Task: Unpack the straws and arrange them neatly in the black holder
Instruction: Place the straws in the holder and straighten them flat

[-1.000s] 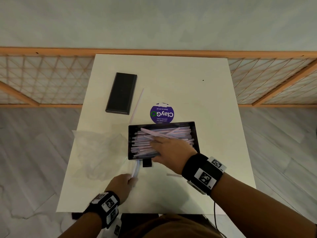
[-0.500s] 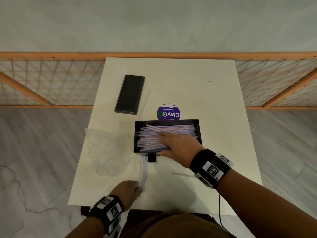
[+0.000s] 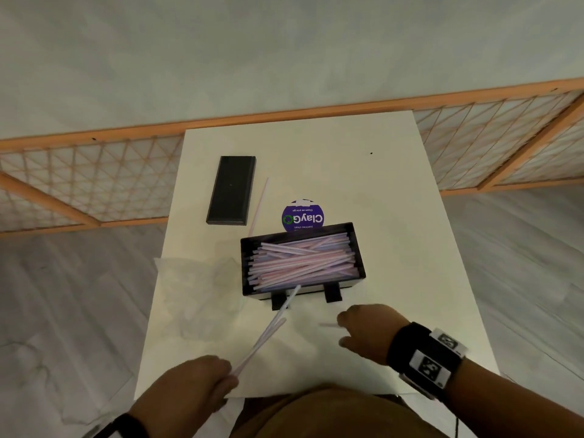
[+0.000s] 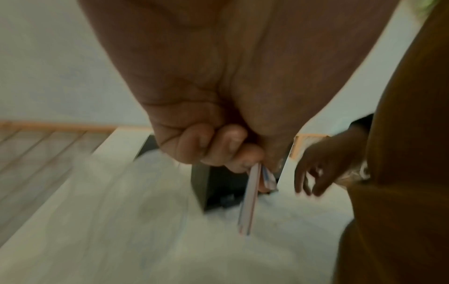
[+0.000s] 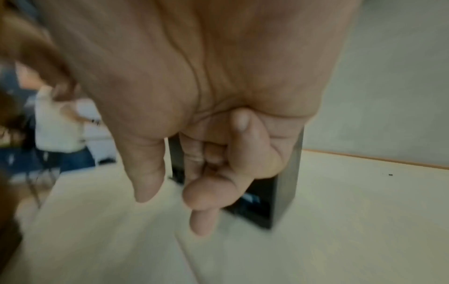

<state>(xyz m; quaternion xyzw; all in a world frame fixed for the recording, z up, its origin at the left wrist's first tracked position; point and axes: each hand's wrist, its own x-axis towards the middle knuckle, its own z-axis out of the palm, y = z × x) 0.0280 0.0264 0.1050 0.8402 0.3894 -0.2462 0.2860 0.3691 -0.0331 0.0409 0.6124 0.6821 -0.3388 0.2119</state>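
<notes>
Behind black holder, sticker reads "ClayGo".

A round purple sticker on the table, just behind the black holder, reads "ClayGo" in white letters, upside down from the head view, the "o" drawn as a green ring; a smaller line under it seems to read "Clean as you go"; another small line is too blurred to read; the wristband on the right arm bears black-and-white square code markers, no letters.
</notes>
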